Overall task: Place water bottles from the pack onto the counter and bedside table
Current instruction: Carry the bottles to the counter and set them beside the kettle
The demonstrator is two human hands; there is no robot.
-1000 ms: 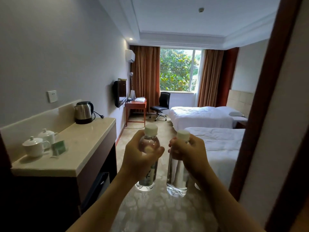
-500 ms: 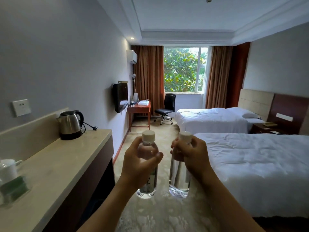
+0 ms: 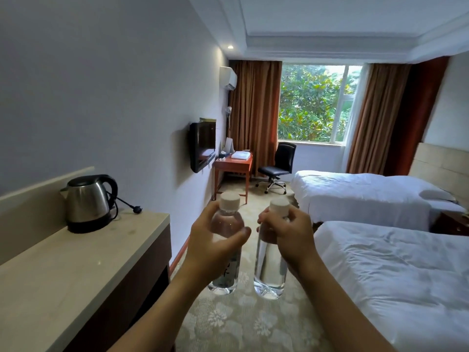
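Observation:
I hold two clear water bottles with white caps upright in front of me, over the carpet. My left hand [image 3: 215, 246] wraps the upper body of the left bottle [image 3: 226, 278]. My right hand [image 3: 289, 237] grips the neck and shoulder of the right bottle [image 3: 269, 273]. The beige counter [image 3: 63, 275] runs along the wall to my left, below hand height. A dark wooden bedside table [image 3: 451, 226] shows between the two beds at the far right. The bottle pack is out of view.
A steel kettle [image 3: 87, 203] with its cord stands on the counter's far end. Two white beds [image 3: 396, 270] fill the right side. A patterned carpet aisle [image 3: 243, 323] runs ahead to a red desk [image 3: 233, 165] and black office chair [image 3: 278, 166]. A wall TV [image 3: 201, 146] juts out on the left.
I have walked forward into the room with both bottles. The cups on the counter have dropped out of view, and the kettle and the near bed have come closer.

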